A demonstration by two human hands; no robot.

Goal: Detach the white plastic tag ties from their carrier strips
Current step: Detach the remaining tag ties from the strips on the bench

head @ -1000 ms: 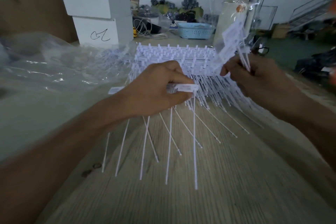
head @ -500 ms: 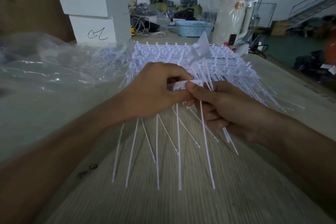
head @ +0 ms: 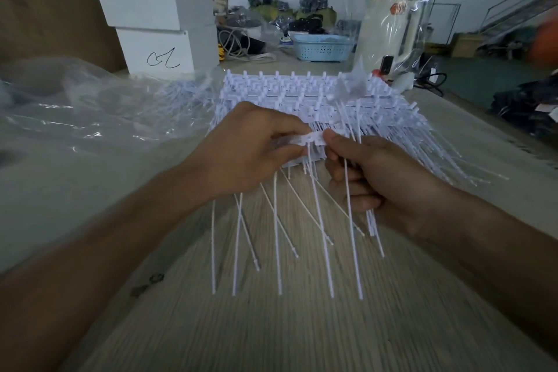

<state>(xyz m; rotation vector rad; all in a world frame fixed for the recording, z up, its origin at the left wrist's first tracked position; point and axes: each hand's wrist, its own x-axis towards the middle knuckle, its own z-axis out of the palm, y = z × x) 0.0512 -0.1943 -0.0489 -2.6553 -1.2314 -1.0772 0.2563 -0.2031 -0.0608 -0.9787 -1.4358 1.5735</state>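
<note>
My left hand (head: 241, 154) grips the carrier strip (head: 305, 139) at its near end, ties (head: 276, 235) dangling below it over the counter (head: 271, 326). My right hand (head: 383, 184), which was up and away beyond the strip a second ago with the detached ties (head: 373, 226), has come back in: thumb and forefinger now pinch the next tie head right beside my left thumb, the loose bundle tucked in the curled fingers (quite a handful already). So one tie is off, another lined up. The big stack of strips (head: 317, 93) waits just beyond both hands.
</note>
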